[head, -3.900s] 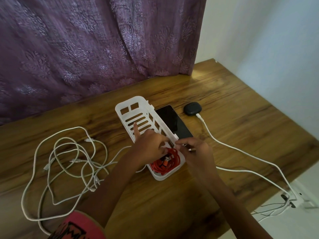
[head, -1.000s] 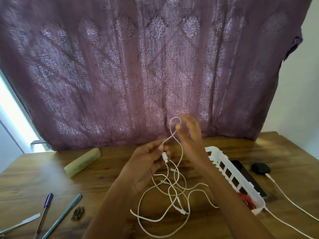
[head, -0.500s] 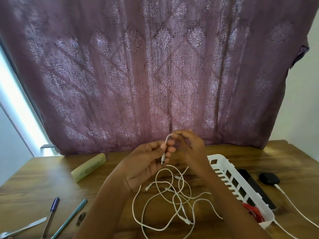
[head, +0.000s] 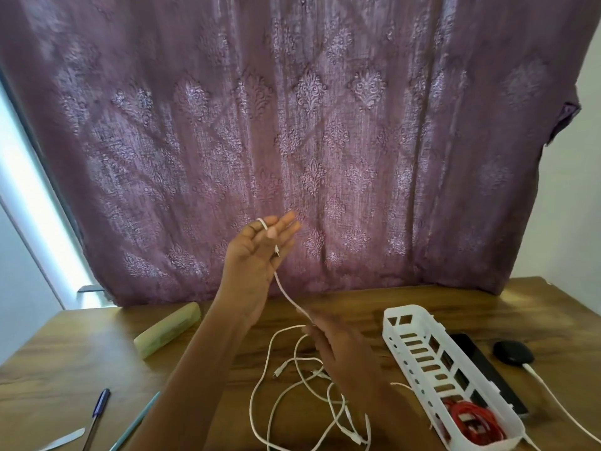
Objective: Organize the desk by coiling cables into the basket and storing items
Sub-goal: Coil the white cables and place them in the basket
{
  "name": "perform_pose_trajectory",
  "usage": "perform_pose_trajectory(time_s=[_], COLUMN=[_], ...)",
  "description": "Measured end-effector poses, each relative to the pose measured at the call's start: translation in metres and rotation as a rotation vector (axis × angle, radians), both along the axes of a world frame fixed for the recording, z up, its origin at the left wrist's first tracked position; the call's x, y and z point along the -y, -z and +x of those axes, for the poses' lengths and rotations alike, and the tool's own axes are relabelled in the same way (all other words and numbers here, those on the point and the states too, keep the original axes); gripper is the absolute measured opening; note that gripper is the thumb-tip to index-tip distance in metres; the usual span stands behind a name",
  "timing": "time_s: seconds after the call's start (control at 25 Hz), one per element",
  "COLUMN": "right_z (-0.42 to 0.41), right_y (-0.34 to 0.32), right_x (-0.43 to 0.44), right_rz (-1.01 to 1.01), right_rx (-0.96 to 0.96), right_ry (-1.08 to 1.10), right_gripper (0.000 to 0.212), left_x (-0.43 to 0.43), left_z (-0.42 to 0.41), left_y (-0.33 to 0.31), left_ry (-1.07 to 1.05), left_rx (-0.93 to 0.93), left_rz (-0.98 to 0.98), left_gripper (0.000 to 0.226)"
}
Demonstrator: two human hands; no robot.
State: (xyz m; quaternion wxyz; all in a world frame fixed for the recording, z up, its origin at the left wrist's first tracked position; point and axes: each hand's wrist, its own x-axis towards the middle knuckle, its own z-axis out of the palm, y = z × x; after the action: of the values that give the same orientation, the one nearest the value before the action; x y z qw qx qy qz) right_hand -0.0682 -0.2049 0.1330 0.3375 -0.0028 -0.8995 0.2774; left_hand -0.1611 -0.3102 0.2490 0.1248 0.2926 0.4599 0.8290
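Head view | I see left hand [head: 257, 255] raised, fingers [head: 287, 221] mostly straight, thumb and forefinger pinching white cable [head: 286, 294] | right hand [head: 344, 349] blurred below, grip unclear | slack on worktop [head: 65, 369] beneath fingers | basket [head: 409, 323] right of them

My left hand [head: 257, 255] has risen away from my right, fingers now spread, the thin white charging cable [head: 286, 294] hooked over its forefinger; my right hand [head: 338, 346] has dropped lower, pinching the cable and drawing it taut between them.

left hand [head: 257, 255] raised pinching white cable [head: 286, 296], right hand [head: 341, 349] seemingly gripping it
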Motion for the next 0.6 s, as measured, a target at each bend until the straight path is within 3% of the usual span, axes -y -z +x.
perform_pose_trajectory(time_s=[0.12, 0.24, 0.32, 0.44, 0.6], right_z=[0.005, 0.006, 0.005, 0.002, -0.007], right_y=[-0.006, -0.025, -0.040, -0.057, -0.075], right_x=[0.000, -0.006, -0.012, -0.019, -0.032], right_rz=[0.175, 0.278, 0.326, 0.330, 0.236], right_rx=[-0.269, -0.445, -0.507, -0.572, -0.584], right_ry=[0.099, 0.165, 0.214, 0.224, 0.184], right_gripper=[0.037, 0.024, 0.022, 0.037, 0.030], left_x=[0.000, 0.000, -0.001, -0.002, 0.003], left_z=[-0.007, -0.004, 0.002, 0.013, 0.026], left_y=[0.022, 0.041, 0.047, 0.043, 0.034], left_ry=[-0.243, -0.243, -0.131, 0.019, 0.246], left_rx=[-0.276, -0.440, -0.435, -0.398, -0.067], left_rz=[-0.251, -0.420, -0.462, -0.490, -0.344], left_gripper=[0.012, 0.025, 0.026, 0.026, 0.027])
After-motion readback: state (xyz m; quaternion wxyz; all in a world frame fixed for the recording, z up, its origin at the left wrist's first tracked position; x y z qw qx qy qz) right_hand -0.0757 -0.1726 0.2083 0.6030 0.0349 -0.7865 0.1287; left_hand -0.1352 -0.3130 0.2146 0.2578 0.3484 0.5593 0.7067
